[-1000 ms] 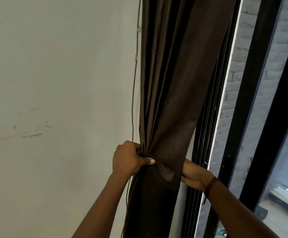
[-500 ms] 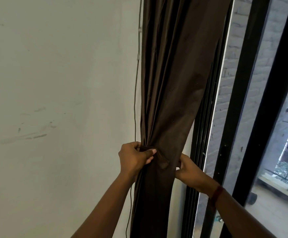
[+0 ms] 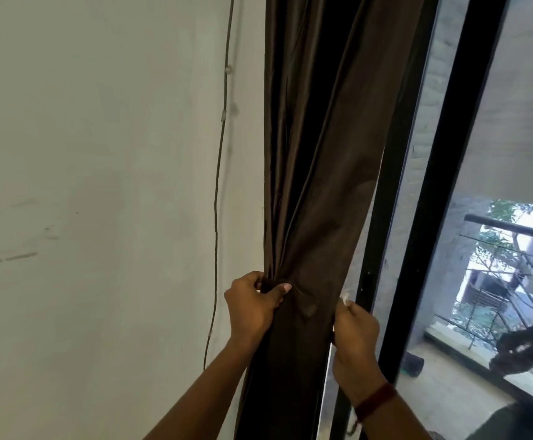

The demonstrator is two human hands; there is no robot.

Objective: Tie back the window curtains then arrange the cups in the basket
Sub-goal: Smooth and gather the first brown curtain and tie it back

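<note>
A dark brown curtain [image 3: 316, 173] hangs gathered between the pale wall and the window. My left hand [image 3: 252, 304] grips the bunched fabric at its left edge, thumb pressed across the folds. At the curtain's right edge my right hand [image 3: 354, 325] pinches a pale strip of tie [image 3: 344, 295] beside the fabric. The curtain narrows to a waist between my two hands. No cups or basket are in view.
A thin cable [image 3: 219, 185] runs down the pale wall [image 3: 84, 185] left of the curtain. To the right stand black window frame bars [image 3: 442, 185], glass, and a balcony with a railing [image 3: 512, 236] outside.
My right hand came out from behind the curtain to its right edge and now pinches a pale tie. The left hand kept its grip. The view shifted a little toward the window.
</note>
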